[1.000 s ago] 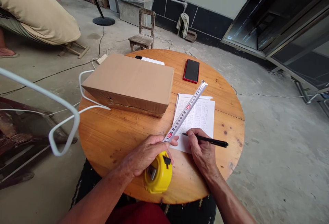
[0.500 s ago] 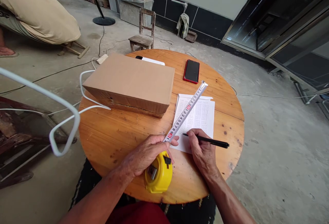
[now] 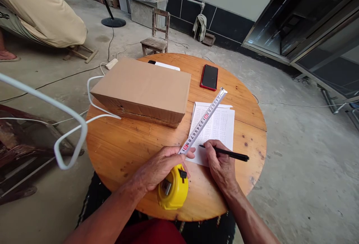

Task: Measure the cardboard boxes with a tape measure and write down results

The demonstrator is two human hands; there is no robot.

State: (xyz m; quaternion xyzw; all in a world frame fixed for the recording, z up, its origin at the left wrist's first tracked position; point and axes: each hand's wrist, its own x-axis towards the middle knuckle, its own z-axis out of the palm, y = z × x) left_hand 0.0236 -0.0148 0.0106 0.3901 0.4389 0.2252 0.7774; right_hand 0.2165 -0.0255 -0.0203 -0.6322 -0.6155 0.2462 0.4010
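My left hand [image 3: 164,165] is closed around a yellow tape measure [image 3: 174,190], its thumb pressed on the blade near the case. The silver blade [image 3: 202,122] is drawn out and slants up to the right, crossing over the paper. In my right hand [image 3: 221,163] is a black pen [image 3: 234,155], its tip pointing left at the lower part of the sheet. That white paper [image 3: 224,124] carries columns of small handwritten marks and lies on the round wooden table [image 3: 134,154]. The palm side of both hands is hidden.
A cardboard box [image 3: 143,87] takes up the table's left back, with a white object [image 3: 168,66] partly behind it. A red-edged phone [image 3: 209,77] lies at the back right. White tubing [image 3: 70,113] rises on the left. Beyond stands a small wooden chair [image 3: 155,36].
Almost nothing differs. The pen's rear end has shifted very slightly left, while both hands keep their places.
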